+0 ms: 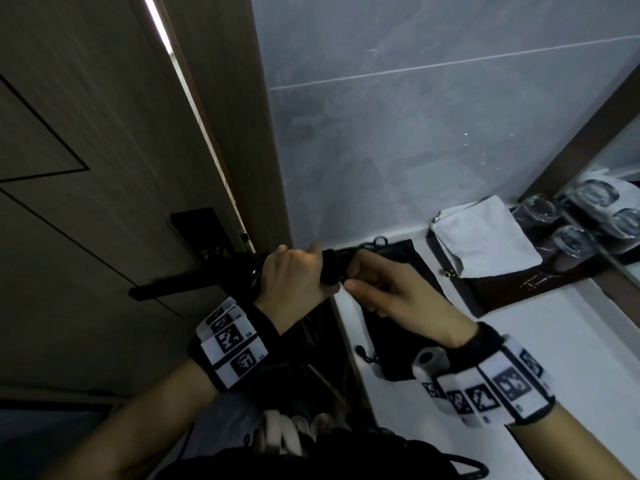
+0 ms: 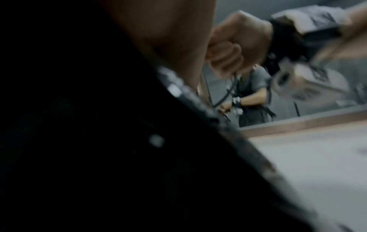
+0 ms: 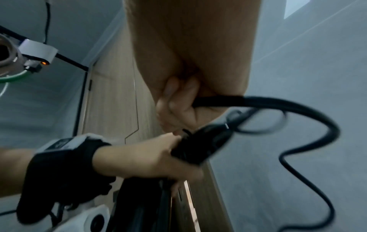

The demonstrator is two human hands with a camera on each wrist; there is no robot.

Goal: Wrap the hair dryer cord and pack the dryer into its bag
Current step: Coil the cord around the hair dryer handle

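My left hand (image 1: 294,271) grips the black hair dryer (image 1: 242,275) by its handle, held up in front of the door. The right wrist view shows the same hand (image 3: 158,158) wrapped round the handle (image 3: 200,146). My right hand (image 1: 360,282) is right beside it, its fingers (image 3: 178,106) curled round the black cord (image 3: 222,100), which swings out in loose loops (image 3: 329,130) to the right. A black drawstring bag (image 1: 384,344) lies flat on the white counter (image 1: 554,348) under my right hand. The dryer's dark body (image 2: 79,141) fills most of the left wrist view.
A wooden door with a black lever handle (image 1: 180,285) stands at the left. On the counter's far side a dark tray (image 1: 485,292) holds a white cloth pouch (image 1: 485,237) and upturned glasses (image 1: 540,209) by a mirror (image 1: 623,188). Grey tiled wall (image 1: 415,133) behind.
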